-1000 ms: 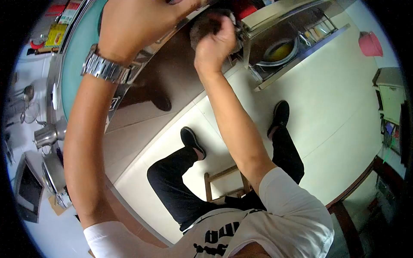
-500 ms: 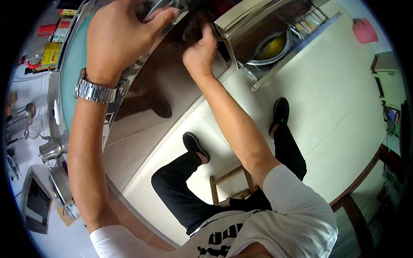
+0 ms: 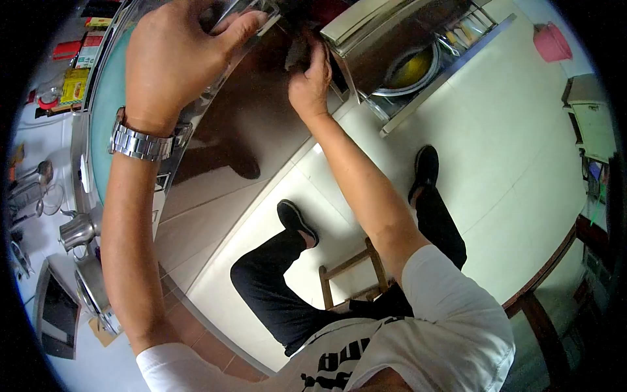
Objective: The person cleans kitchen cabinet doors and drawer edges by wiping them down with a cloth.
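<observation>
My left hand (image 3: pixel 179 62), with a metal watch (image 3: pixel 142 142) on its wrist, is closed over a shiny, clear-looking edge (image 3: pixel 269 25) at the top of the counter front. Its far fingers are partly hidden. Between the counter and an open drawer, my right hand (image 3: pixel 310 85) is closed on a dark grey cloth-like piece (image 3: pixel 297 53). The shadowed, glossy brown cabinet front (image 3: pixel 241 111) lies beside it. What the dark piece touches cannot be made out.
A pulled-out drawer (image 3: pixel 385 127) on the right holds a metal pot (image 3: pixel 433 73) and utensils. Below me is a wooden stool (image 3: pixel 346 269). On the left counter are a metal jug (image 3: pixel 77 230) and packets (image 3: pixel 74 86). A pink bucket (image 3: pixel 552 44) stands far right.
My right hand has shifted slightly right and turned, so its fingers and the grey piece show more clearly. My left hand keeps its grip, with hardly any shift.
</observation>
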